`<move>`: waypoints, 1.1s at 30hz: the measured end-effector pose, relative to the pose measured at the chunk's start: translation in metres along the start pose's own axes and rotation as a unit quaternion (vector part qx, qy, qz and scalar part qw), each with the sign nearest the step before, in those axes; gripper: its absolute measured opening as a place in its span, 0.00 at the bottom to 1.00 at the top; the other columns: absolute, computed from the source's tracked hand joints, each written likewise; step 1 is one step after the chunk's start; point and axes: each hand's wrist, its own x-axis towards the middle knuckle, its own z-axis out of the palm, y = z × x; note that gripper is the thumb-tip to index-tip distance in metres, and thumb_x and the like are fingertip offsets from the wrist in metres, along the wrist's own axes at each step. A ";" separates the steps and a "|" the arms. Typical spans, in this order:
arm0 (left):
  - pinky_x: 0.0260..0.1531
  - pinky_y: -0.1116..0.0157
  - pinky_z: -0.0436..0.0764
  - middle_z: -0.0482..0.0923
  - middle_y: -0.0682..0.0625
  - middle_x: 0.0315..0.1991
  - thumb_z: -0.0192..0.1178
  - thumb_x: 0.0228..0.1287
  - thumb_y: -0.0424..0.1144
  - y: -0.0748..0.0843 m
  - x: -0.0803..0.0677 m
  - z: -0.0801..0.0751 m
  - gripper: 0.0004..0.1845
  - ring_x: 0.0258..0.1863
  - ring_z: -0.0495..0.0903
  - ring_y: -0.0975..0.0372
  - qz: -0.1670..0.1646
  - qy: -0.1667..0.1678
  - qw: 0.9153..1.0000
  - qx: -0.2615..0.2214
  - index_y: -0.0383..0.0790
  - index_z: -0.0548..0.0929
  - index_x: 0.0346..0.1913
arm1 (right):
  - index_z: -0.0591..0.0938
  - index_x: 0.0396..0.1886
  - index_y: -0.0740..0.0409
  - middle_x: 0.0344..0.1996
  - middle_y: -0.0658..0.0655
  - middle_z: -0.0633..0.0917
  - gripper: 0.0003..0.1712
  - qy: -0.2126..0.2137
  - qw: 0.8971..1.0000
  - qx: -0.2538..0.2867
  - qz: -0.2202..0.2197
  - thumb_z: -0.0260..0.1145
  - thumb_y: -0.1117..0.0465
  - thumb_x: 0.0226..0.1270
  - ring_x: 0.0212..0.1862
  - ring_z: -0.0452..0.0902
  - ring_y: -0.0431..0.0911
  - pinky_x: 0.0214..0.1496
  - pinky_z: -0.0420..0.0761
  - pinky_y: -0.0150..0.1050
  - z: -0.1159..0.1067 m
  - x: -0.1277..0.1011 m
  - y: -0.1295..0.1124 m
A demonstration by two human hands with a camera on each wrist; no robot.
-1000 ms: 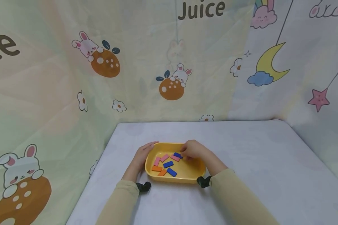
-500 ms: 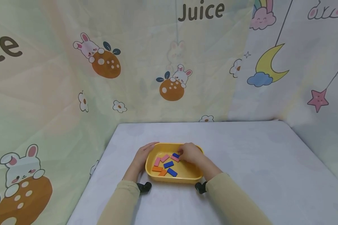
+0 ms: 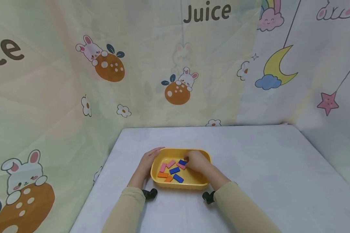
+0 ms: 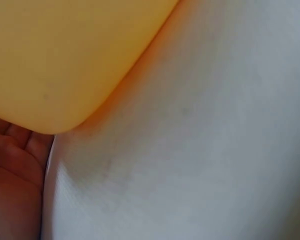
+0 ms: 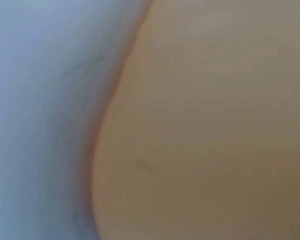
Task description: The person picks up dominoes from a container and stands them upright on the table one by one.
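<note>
Head camera: a person in beige sleeves works at a yellow tray (image 3: 163,154) set near the front of a pale bench (image 3: 250,161). The left hand (image 3: 147,164) lies flat against the tray's left outer wall, fingers straight and together, reaching along to the far corner. The right hand (image 3: 196,160) is inside the tray, its fingers curled down onto a blue tile (image 3: 182,162) near the far side; it appears to pinch that tile, though the fingertips hide the contact. Just beside it lies a pink tile (image 3: 180,166). Other pink, blue and orange tiles lie scattered over the tray's left half. Left wrist view shows the tray's rounded yellow corner (image 4: 65,75) on the bench cloth with the palm (image 4: 12,170) beside it. Right wrist view is blurred, filled by the tray's wall (image 5: 215,125).
</note>
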 end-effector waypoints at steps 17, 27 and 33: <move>0.69 0.53 0.72 0.80 0.61 0.59 0.50 0.70 0.63 -0.002 -0.001 0.001 0.19 0.65 0.74 0.60 0.012 0.004 1.000 0.012 0.66 0.83 0.55 | 0.84 0.49 0.50 0.40 0.50 0.83 0.15 0.002 0.994 0.108 0.008 0.71 0.62 0.62 0.41 0.76 0.46 0.45 0.84 0.36 -0.058 -0.021 0.006; 0.68 0.52 0.72 0.80 0.60 0.60 0.50 0.69 0.64 -0.002 -0.002 0.002 0.20 0.66 0.74 0.59 0.007 0.015 1.000 0.015 0.66 0.83 0.56 | 0.79 0.53 0.51 0.42 0.54 0.83 0.17 0.050 0.987 0.150 0.007 0.68 0.58 0.65 0.40 0.74 0.48 0.41 0.81 0.33 -0.084 -0.036 0.045; 0.67 0.54 0.74 0.81 0.59 0.59 0.51 0.71 0.61 0.000 -0.003 0.001 0.18 0.64 0.75 0.60 0.012 0.009 1.000 0.004 0.64 0.83 0.55 | 0.75 0.56 0.52 0.46 0.55 0.81 0.20 0.069 0.981 0.179 0.024 0.67 0.56 0.66 0.41 0.73 0.48 0.43 0.81 0.34 -0.089 -0.050 0.076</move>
